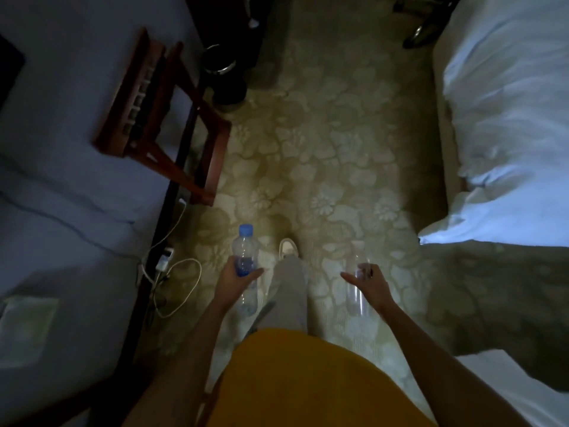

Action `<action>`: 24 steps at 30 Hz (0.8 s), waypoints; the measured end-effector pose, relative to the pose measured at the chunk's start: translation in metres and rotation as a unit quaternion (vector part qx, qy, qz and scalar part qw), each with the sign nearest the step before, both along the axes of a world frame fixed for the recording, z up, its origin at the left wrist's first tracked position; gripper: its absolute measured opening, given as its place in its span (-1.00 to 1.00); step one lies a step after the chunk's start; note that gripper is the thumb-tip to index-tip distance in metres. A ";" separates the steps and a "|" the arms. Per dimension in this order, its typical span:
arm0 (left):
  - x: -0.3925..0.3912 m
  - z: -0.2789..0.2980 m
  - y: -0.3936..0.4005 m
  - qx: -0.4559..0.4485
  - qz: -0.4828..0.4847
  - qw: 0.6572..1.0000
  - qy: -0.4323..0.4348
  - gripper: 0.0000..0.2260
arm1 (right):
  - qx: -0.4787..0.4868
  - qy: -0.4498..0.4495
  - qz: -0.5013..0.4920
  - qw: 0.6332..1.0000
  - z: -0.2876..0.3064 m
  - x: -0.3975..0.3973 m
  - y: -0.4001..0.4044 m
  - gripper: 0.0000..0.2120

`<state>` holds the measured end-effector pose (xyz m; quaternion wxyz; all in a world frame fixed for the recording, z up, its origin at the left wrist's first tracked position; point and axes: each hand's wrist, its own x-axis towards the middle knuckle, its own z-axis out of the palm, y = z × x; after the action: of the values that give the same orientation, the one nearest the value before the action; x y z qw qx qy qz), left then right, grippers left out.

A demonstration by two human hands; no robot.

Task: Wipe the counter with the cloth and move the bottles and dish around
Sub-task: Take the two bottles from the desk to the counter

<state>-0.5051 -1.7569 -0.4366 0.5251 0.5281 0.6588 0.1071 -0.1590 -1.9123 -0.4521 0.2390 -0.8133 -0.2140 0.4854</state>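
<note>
A person in a yellow top is standing on floral carpet (323,143), the left hand (235,277) gripping a blue-capped bottle (244,257). The right hand (371,282) is holding a clear bottle (357,291) beside a white bed (508,118).

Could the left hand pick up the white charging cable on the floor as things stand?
Probably not: the left hand is closed around a blue-capped bottle, and the cable lies on the carpet well below it.

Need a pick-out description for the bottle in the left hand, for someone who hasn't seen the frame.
Start at the patterned carpet between the beds. Low and left of centre, the left hand grips a clear plastic bottle. Unlike the clear bottle in the right hand, it has a blue cap and blue label.
</note>
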 end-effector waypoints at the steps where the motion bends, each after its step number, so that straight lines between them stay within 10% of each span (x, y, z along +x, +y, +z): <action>1: 0.008 -0.011 0.021 -0.009 -0.004 1.000 0.001 -0.53 | -0.010 -0.003 -0.011 1.000 -0.012 0.017 0.012 -0.31; 24: 0.411 0.011 0.627 -0.034 -0.051 0.995 -0.077 -0.35 | 0.092 0.031 -0.132 0.986 0.047 0.359 0.623 -0.35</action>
<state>-0.0946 -1.1303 -0.4260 0.5966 0.5329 0.5920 0.0979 0.2004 -1.2889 -0.4048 0.3817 -0.7933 -0.1409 0.4530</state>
